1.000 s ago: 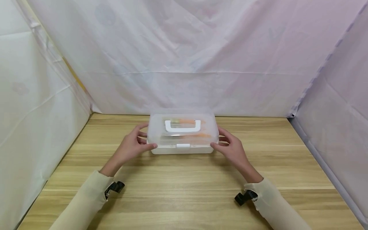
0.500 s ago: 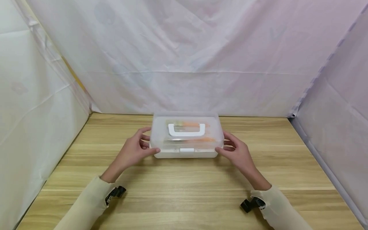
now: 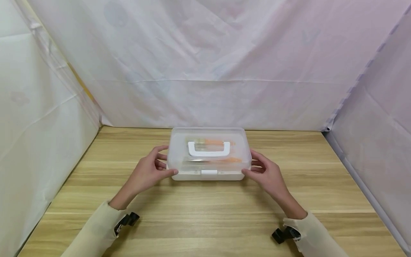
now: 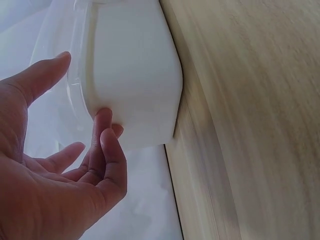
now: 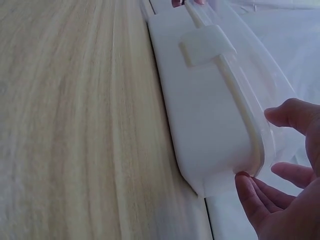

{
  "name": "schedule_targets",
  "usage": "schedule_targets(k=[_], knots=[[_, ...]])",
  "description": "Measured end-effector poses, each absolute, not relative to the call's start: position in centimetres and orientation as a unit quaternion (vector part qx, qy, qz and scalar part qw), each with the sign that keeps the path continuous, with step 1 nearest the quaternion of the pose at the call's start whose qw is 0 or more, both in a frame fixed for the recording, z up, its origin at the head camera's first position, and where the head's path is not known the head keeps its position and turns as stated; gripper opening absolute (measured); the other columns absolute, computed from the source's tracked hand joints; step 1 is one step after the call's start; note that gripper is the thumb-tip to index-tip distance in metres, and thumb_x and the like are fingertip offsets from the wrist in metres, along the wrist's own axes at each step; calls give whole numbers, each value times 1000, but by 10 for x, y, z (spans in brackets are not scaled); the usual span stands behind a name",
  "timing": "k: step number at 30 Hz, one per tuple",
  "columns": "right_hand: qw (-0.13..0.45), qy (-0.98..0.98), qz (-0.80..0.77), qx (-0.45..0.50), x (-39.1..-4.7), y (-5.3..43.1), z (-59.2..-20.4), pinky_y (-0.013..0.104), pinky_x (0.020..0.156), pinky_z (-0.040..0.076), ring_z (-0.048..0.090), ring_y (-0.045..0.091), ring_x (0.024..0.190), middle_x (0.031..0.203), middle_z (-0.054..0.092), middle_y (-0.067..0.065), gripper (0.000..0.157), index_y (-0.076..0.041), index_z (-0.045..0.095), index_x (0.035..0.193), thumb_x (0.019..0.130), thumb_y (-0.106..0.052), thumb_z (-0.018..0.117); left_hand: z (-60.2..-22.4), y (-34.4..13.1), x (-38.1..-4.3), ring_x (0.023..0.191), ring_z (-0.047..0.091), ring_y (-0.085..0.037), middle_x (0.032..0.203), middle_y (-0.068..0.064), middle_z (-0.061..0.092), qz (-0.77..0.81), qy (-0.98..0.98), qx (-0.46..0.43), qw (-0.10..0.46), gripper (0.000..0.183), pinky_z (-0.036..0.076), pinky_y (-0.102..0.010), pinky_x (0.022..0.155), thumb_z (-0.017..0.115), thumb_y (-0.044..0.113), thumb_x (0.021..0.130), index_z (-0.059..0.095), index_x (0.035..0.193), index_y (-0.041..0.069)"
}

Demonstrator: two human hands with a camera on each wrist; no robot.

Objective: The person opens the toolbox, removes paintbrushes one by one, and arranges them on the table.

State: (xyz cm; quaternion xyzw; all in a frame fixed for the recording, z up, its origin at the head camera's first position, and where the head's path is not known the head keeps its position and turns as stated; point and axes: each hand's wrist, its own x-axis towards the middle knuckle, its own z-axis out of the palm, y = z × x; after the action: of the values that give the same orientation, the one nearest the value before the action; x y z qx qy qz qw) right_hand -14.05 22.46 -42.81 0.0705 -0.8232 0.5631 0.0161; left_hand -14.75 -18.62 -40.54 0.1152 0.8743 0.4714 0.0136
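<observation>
A white plastic storage box point(image 3: 179, 176) with a clear lid point(image 3: 208, 132) stands on the table, its lid down. A white carry handle point(image 3: 208, 154) lies on the lid, and a white latch point(image 5: 207, 45) sits at the middle of the front. Through the lid show blurred orange and greenish things whose kind I cannot tell. My left hand point(image 3: 149, 171) holds the box's left end, thumb at the front corner of the lid rim and fingers at the side under the rim. At the right end, my right hand point(image 3: 268, 176) grips it the same way.
The wood-grain table point(image 3: 205, 221) reaches toward me in front of the box. White cloth point(image 3: 205, 64) hangs behind the table, with more on both sides. Each sleeve carries a small black wrist camera point(image 3: 131, 218).
The box has come toward me and somewhat to the right, with both hands moving along with it. Their hold on its ends looks the same.
</observation>
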Motion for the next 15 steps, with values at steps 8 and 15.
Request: schedule_targets(k=[8,15], knots=[[15,-828,556,71,-140,227,-426,21,94,58,71,35,118,144,67,19,70,-5,57,159,96,-10,88,-407,-186,-148,96,75,-22,122,-15,75,474,872,117,12,84,61,-33,77,97,25,89,52,157,6],[7,-829,554,77,-141,228,-424,22,94,59,71,33,117,142,68,19,69,-4,58,158,96,-11,88,-409,-189,-150,97,74,-22,126,-17,73,472,874,115,14,85,60,-34,79,97,25,89,51,158,5]])
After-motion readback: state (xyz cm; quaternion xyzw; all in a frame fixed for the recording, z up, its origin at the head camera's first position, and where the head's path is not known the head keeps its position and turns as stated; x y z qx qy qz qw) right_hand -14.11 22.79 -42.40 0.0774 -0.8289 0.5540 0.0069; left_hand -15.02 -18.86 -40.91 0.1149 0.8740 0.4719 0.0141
